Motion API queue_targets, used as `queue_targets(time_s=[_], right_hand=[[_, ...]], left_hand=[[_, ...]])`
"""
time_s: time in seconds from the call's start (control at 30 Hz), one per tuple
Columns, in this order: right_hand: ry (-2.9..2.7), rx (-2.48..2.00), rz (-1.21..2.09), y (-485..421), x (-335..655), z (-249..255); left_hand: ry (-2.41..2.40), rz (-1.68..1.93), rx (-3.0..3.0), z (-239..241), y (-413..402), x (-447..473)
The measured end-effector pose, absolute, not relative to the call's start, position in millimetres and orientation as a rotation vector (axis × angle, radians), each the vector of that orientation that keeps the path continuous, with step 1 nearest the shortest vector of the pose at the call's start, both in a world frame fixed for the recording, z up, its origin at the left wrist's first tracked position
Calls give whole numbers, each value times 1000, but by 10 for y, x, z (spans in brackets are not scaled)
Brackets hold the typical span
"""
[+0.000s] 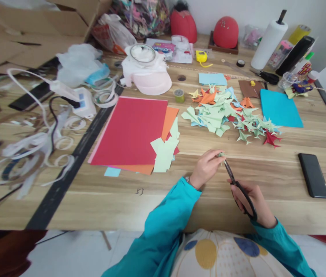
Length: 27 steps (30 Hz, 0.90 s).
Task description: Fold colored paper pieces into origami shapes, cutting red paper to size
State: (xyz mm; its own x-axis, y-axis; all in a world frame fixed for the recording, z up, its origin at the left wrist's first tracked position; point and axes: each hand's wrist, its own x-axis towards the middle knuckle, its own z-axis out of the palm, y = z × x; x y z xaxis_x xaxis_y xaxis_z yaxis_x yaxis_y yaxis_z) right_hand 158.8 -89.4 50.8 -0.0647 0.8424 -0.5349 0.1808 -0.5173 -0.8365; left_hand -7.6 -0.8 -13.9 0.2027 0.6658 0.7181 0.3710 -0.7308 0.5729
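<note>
My left hand (206, 168) pinches a small folded piece of light green paper (221, 155) just above the wooden table (122, 200). My right hand (252, 204) grips black-handled scissors (239, 186), whose blades point up at the green paper and touch it. Both arms wear teal sleeves. A pile of folded paper shapes (226, 115) in green, orange, blue and red lies beyond my hands. Loose light green squares (164, 152) rest on the edge of a red sheet (131, 130) stacked over an orange sheet (169, 119).
A black phone (313, 175) lies at the right. A blue sheet (280, 107) sits behind it. At the left are tape rolls (65, 144) and white cords. Along the back stand a paper towel roll (268, 44), red helmets (225, 31), a pink-white container (147, 71), cardboard boxes (36, 27).
</note>
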Motion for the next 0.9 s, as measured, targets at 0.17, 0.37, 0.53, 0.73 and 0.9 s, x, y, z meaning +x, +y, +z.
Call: queue_targets(time_s=[0.17,0.37,0.53,0.73,0.9], right_hand=[[-1109,-1707,1623,-902,1598,482],[-1146,-1694,1618,-903,1610,463],[-1166,-1703,1611,-895,1602,485],[-1189,-1698,1608,-904,1605,457],[-1195,-1699,1594,-901,1596,477]], left_hand=[[975,1558,2202,-149,-6,-74],[969,1568,2210,-140,-4,-78],[949,1578,2213,-133,-1,-79],[962,1578,2203,-139,-4,-74],[963,1597,2203,-139,-4,-72]])
